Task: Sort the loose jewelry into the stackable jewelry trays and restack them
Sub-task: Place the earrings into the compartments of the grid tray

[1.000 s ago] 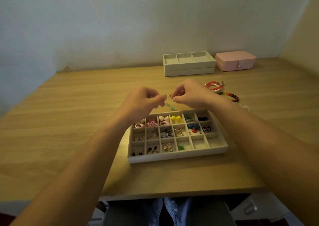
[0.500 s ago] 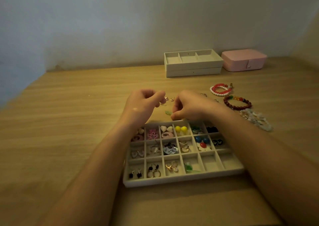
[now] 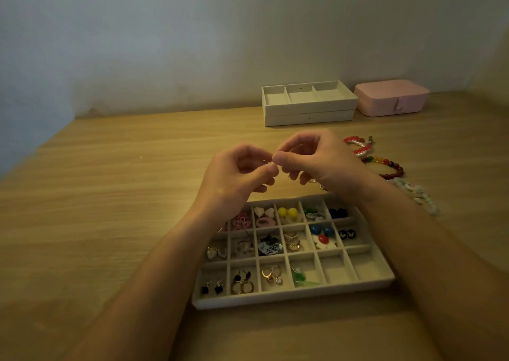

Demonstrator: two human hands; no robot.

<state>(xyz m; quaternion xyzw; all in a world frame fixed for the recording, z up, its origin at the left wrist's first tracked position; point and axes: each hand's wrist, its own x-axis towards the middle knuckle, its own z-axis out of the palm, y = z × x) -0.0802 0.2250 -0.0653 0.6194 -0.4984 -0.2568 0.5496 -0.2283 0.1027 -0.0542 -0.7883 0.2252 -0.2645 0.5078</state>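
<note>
Centrally in the frame, above the earring tray (image 3: pixel 292 297), left hand (image 3: pixel 238 176) and right hand (image 3: pixel 319 162) meet, curled fingertips pinching a tiny jewelry piece (image 3: pixel 269 162), too small to identify.

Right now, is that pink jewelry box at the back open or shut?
Shut. The pink jewelry box has its lid down on the base, with the snap tab across the front seam.

On the worktop (image 3: pixel 110 223), the earring tray (image 3: pixel 292 298) lies near; bracelets (image 3: pixel 398 171) far right of it; 2 stacked trays (image 3: pixel 308 116) behind, box (image 3: pixel 391 98) at their right.
</note>
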